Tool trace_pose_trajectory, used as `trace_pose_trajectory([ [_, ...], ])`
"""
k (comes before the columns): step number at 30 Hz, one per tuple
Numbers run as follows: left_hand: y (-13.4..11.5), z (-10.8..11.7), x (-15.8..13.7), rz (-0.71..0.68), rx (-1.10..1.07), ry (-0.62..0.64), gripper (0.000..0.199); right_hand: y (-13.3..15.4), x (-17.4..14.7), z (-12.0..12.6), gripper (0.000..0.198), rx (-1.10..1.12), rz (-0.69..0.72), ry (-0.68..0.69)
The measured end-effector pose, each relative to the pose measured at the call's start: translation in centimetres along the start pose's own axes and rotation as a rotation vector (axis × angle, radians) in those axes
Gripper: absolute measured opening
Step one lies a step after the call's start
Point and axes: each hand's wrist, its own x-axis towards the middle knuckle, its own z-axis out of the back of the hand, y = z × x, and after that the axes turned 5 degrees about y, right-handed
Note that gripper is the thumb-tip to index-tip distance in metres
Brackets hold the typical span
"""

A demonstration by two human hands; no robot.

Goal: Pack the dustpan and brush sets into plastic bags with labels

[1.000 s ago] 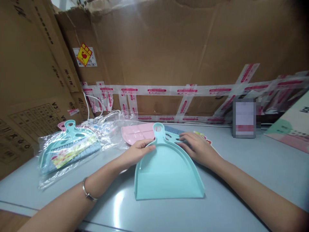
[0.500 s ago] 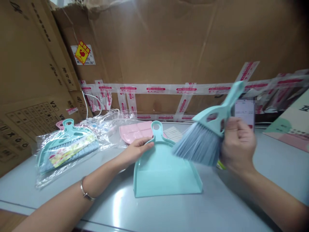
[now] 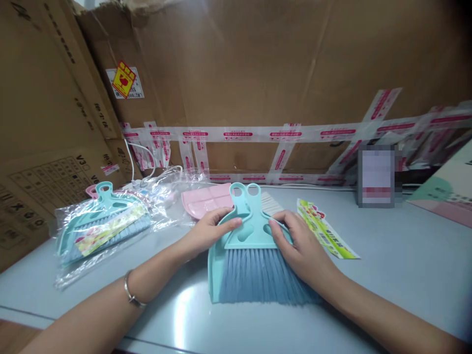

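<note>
A mint-green hand brush [image 3: 254,238] with blue-grey bristles lies over a matching dustpan [image 3: 216,275] on the grey table. The brush covers most of the pan, and their two ring-shaped handle ends stand side by side. My left hand [image 3: 204,233] grips the pan's left shoulder, its thumb reaching across toward the brush. On the other side, my right hand [image 3: 304,246] is closed on the right edge of the brush head, thumb on top. Behind the pair are a pink dustpan [image 3: 206,199] and some pale bristles [image 3: 271,202], partly hidden.
Clear plastic wraps another mint brush-and-dustpan set [image 3: 106,223] at left. A green-and-yellow label card [image 3: 328,233] lies right of my right hand. A phone with a blurred screen [image 3: 376,174] stands behind it. A large taped cardboard box [image 3: 236,69] walls off the back.
My right hand has brought the brush down and left from the air onto the dustpan, turning it bristles toward me. The label card is now uncovered. My left hand stays on the pan.
</note>
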Motion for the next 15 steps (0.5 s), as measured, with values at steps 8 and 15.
trace_pose_trajectory([
  [8,0.0,-0.2,0.0,-0.003,0.110,0.023,0.027,-1.2,0.1,-1.1,0.017,-0.025,0.007,-0.062],
  [15,0.3,-0.1,0.1,-0.001,0.143,0.007,0.028,-1.0,0.4,-0.2,0.035,0.180,-0.228,0.127],
])
